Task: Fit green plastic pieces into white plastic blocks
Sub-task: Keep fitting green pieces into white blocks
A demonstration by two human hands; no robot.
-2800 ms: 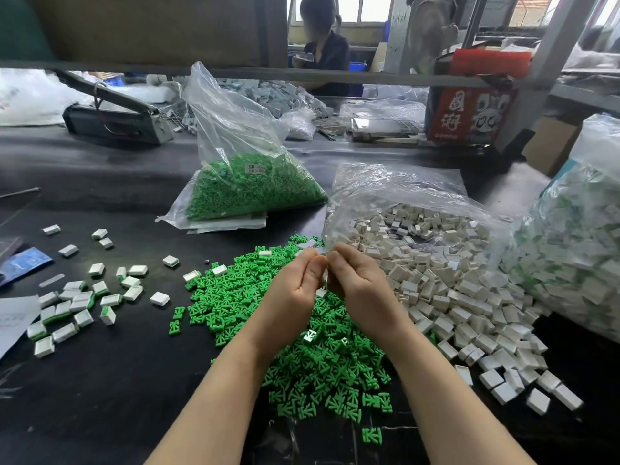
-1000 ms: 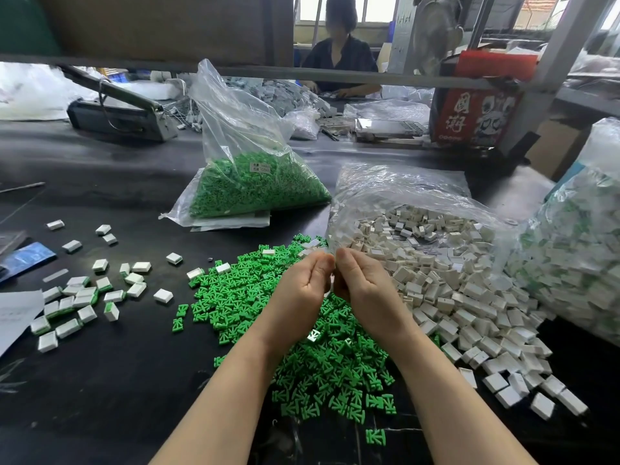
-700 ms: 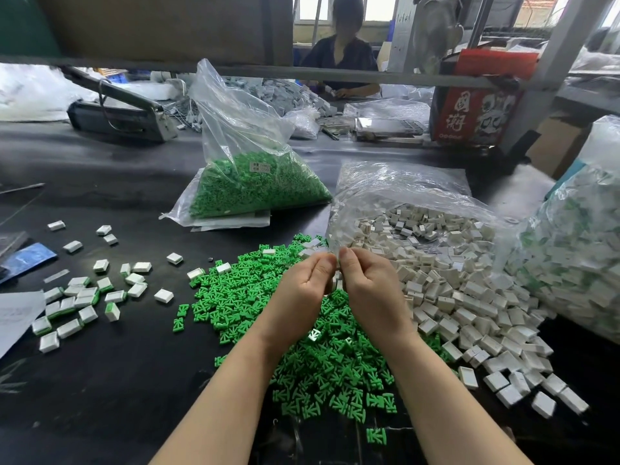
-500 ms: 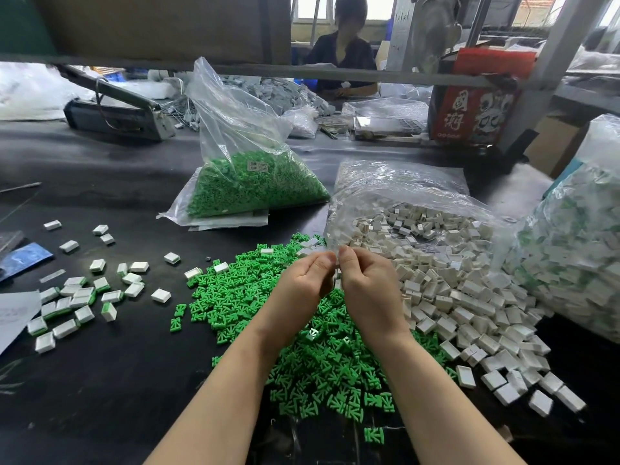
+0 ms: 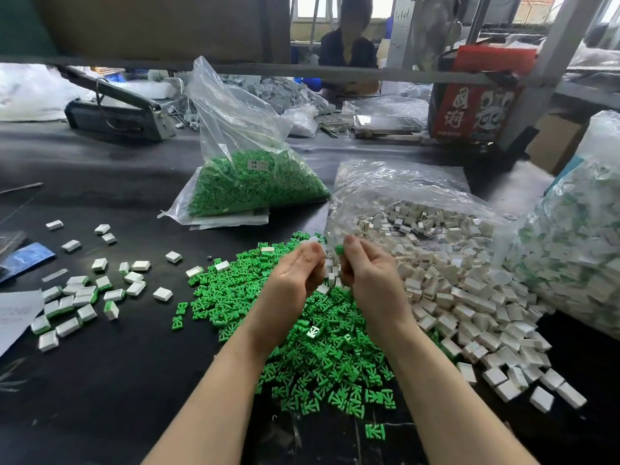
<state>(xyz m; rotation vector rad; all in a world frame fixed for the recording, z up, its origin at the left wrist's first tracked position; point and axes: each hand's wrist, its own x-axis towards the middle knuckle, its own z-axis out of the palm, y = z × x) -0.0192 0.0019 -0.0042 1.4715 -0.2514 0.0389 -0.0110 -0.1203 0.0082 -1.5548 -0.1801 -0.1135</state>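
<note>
My right hand [image 5: 367, 280] pinches a small green piece [image 5: 339, 249] at its fingertips, just above the heaps. My left hand [image 5: 293, 281] is close beside it, palm turned inward and fingers curled; what it holds is hidden. Under both hands lies a loose heap of green pieces [image 5: 302, 347]. To the right, white blocks [image 5: 469, 297] spill out of an open clear bag [image 5: 402, 182]. A scatter of white blocks with green pieces fitted in them [image 5: 80, 297] lies at the left.
A clear bag of green pieces [image 5: 255, 182] stands behind the heap. A large bag of finished blocks [image 5: 577, 250] fills the right edge. Paper [image 5: 13, 313] and a blue packet [image 5: 23, 260] lie far left. A sealing machine [image 5: 117, 115], a red box [image 5: 476, 99] and a seated person [image 5: 349, 52] are at the back.
My hands were pressed together fingertip to fingertip; now they have parted slightly and the green piece shows at my right fingertips.
</note>
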